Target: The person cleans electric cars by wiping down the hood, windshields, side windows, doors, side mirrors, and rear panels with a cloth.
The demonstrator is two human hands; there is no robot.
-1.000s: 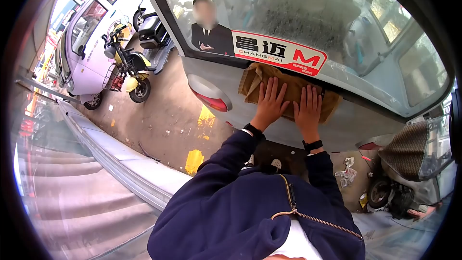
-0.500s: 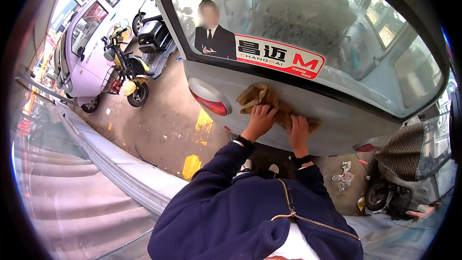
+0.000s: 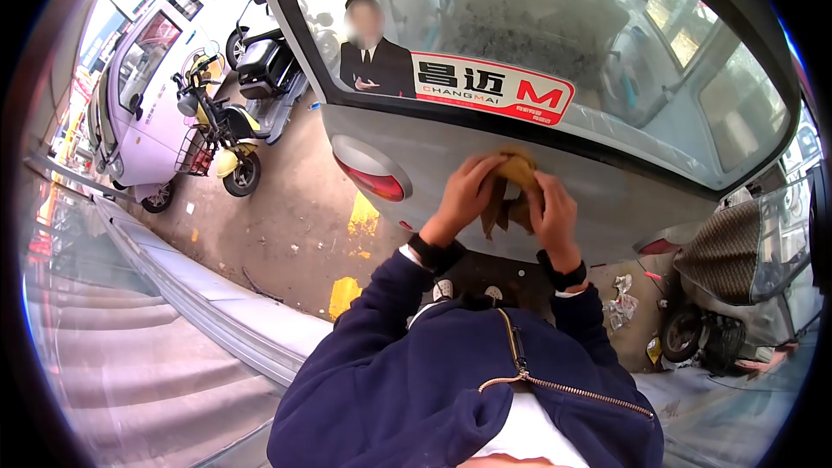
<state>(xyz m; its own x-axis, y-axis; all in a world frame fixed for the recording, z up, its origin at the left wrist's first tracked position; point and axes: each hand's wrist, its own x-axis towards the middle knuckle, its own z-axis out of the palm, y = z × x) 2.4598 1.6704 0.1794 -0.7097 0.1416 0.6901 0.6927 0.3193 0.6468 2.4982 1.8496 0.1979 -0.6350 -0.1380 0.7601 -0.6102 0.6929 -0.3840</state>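
Observation:
A brown cloth [image 3: 518, 170] is bunched up between my two hands, its loose folds hanging down. My left hand [image 3: 466, 198] grips its left side and my right hand [image 3: 555, 215] its right side, both with fingers closed on it. Behind the cloth is the grey rear panel [image 3: 416, 143] of a small vehicle; whether the cloth touches it I cannot tell. Above the panel is the rear window [image 3: 537, 26], with a red and white sticker [image 3: 494, 88] along its lower edge. The red tail light [image 3: 373, 175] lies left of my left hand.
At the left stand a yellow and black scooter [image 3: 227, 134] and a pale purple vehicle [image 3: 156, 134]. A covered vehicle [image 3: 724, 251] with a wheel is at the right, near crumpled litter [image 3: 621, 302]. A ledge [image 3: 173, 273] runs along the lower left.
The cloth was spread against the panel under both hands. Now it is gathered up and lifted nearer to me, with my hands turned towards each other around it.

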